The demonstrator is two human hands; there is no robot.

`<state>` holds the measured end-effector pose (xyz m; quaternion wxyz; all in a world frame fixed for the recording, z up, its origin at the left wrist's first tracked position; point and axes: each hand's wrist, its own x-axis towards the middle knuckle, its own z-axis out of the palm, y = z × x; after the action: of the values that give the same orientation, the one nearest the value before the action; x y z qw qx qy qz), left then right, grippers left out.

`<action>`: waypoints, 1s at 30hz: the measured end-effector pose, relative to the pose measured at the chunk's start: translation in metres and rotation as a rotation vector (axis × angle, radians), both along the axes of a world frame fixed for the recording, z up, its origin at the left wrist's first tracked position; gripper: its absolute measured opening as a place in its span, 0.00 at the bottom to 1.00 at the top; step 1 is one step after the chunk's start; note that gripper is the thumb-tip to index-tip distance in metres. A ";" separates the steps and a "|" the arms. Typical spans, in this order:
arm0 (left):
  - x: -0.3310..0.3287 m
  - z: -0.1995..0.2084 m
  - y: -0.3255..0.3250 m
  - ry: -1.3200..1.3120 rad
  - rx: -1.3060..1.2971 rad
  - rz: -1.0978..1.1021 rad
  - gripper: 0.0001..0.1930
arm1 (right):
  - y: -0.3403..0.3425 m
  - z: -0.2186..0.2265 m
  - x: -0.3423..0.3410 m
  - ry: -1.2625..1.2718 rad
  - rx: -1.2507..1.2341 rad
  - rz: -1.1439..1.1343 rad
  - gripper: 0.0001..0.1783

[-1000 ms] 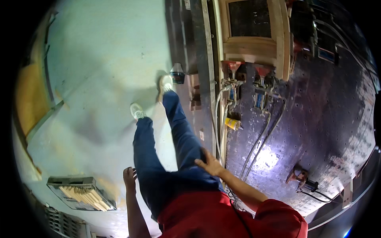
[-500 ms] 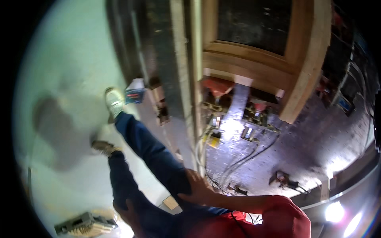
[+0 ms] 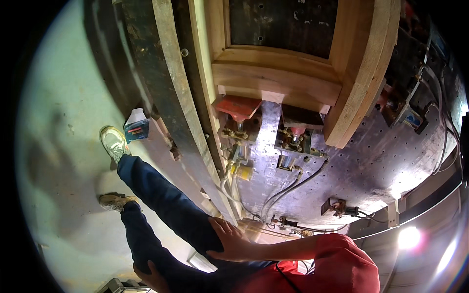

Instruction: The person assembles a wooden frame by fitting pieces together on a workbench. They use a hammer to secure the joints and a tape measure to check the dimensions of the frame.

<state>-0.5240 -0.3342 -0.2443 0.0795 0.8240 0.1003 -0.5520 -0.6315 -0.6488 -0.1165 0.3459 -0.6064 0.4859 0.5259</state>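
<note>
My right hand (image 3: 231,242) lies on the thigh of my right leg in dark blue trousers (image 3: 168,193), fingers spread and nothing in them. At the lower edge, my left hand (image 3: 152,278) rests on my other thigh, its thumb apart from the fingers; part of it is cut off. Beyond my right hand stands a wooden frame (image 3: 276,75) with a dark panel opening, set against a perforated metal plate (image 3: 376,161). Two pneumatic clamps, one with a red pad (image 3: 238,107) and one with a dark pad (image 3: 302,117), sit at the frame's lower rail. Neither hand touches the frame.
Long metal beams (image 3: 168,97) run beside the frame. A small blue-and-white box (image 3: 136,128) sits near my right shoe (image 3: 114,142). Hoses (image 3: 288,193) trail from the clamps to more fittings (image 3: 339,207) on the plate. A bright lamp (image 3: 409,238) shines at the lower right.
The view has shifted, so the frame, clamps and my legs now appear further left. My hands stay on my thighs, and the earlier blur is mostly gone.
</note>
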 end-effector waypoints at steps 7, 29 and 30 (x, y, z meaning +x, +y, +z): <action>-0.001 0.002 -0.002 0.002 0.014 0.016 0.34 | 0.002 -0.002 -0.005 -0.027 -0.023 0.007 0.58; -0.007 0.002 -0.022 0.019 0.028 0.057 0.37 | -0.018 -0.003 -0.012 -0.019 0.049 -0.070 0.58; -0.007 0.002 -0.025 0.015 0.037 0.047 0.36 | -0.019 -0.004 -0.012 -0.016 0.056 -0.080 0.58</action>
<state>-0.5307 -0.3591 -0.2419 0.0766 0.8185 0.1304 -0.5542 -0.6438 -0.6679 -0.1201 0.3873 -0.5808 0.4920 0.5202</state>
